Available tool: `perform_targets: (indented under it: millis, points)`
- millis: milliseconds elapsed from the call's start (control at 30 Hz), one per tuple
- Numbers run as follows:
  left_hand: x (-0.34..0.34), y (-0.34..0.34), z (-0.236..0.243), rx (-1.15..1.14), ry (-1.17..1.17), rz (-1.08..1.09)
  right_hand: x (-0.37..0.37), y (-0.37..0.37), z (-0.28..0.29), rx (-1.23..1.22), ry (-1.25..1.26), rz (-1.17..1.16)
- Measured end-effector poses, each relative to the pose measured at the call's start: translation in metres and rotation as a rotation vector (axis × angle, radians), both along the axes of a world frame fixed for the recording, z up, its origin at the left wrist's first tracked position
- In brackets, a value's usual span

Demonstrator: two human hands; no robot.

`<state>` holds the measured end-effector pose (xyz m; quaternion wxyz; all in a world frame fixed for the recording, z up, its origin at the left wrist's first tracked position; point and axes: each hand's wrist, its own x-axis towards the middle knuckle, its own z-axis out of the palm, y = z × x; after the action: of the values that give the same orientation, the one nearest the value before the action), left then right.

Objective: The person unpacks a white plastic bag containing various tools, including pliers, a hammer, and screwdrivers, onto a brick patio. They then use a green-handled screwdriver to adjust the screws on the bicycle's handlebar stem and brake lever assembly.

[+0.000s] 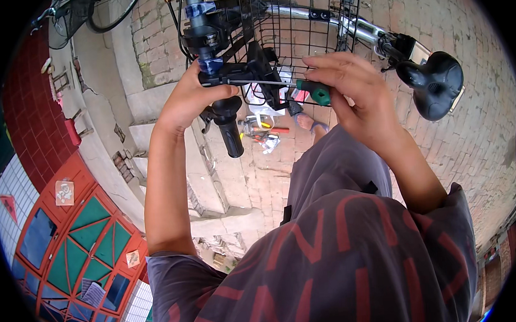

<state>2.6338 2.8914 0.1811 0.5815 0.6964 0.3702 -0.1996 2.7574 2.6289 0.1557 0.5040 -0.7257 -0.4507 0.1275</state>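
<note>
Left hand (189,100): grip closed around the black handlebar clamp (220,76) above the rubber handle (231,130) | right hand (353,96): grip pinched on a green-handled screwdriver (314,91), shaft lying level into the clamp | wire basket (304,26) behind | black saddle (436,84) at right | tools (262,135) on the brick ground below

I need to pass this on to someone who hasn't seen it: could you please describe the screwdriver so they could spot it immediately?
Find the black wire bicycle basket at the top. Just below it, the right hand pinches a green-handled screwdriver, its thin metal shaft running level toward the left hand. It is the only green tool there.
</note>
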Motion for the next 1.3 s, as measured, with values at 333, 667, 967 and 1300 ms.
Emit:
perform_targets:
  millis: [333,667,967,1300]
  points:
    - [-0.003,-0.002,-0.003,-0.042,-0.035,0.041,-0.024,-0.002,-0.001,-0.006,0.500,-0.109]
    - [-0.003,0.001,-0.005,-0.031,-0.015,0.028,-0.047,0.022,-0.016,0.198,0.848,-0.325]
    - [-0.002,-0.002,-0.002,0.006,0.010,0.048,-0.048,0.044,-0.015,0.277,1.099,-0.395]
    - [-0.003,-0.001,-0.005,-0.003,-0.028,0.027,-0.044,0.042,-0.043,0.383,0.817,-0.221]
